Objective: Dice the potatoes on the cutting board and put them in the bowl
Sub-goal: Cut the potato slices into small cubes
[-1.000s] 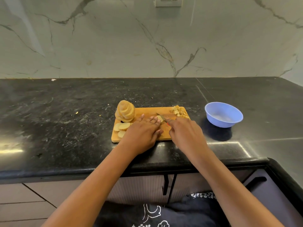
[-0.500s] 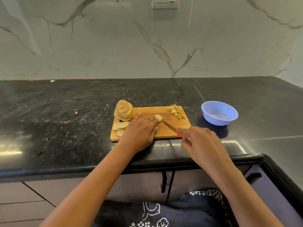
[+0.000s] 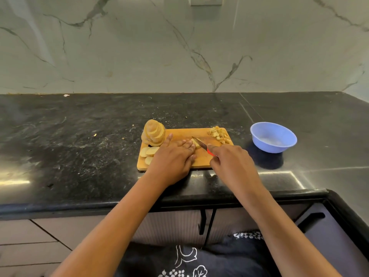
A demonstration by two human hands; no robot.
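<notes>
A wooden cutting board lies on the black counter. My left hand rests flat on it, fingertips pressing a small stack of potato slices. My right hand grips a red-handled knife, its blade tip against that stack. A tall pile of sliced potato stands at the board's far left corner, with loose slices in front of it. Diced potato pieces sit at the far right corner. A blue bowl stands to the right of the board.
The black stone counter stretches left and back to a marble wall. Its front edge runs just below my wrists, with cabinet doors and dark handles beneath. A small white scrap lies at the back left.
My right hand pulled the knife back off the potato, then returned it; the blade is at the stack again. My left hand stayed on the slices.
</notes>
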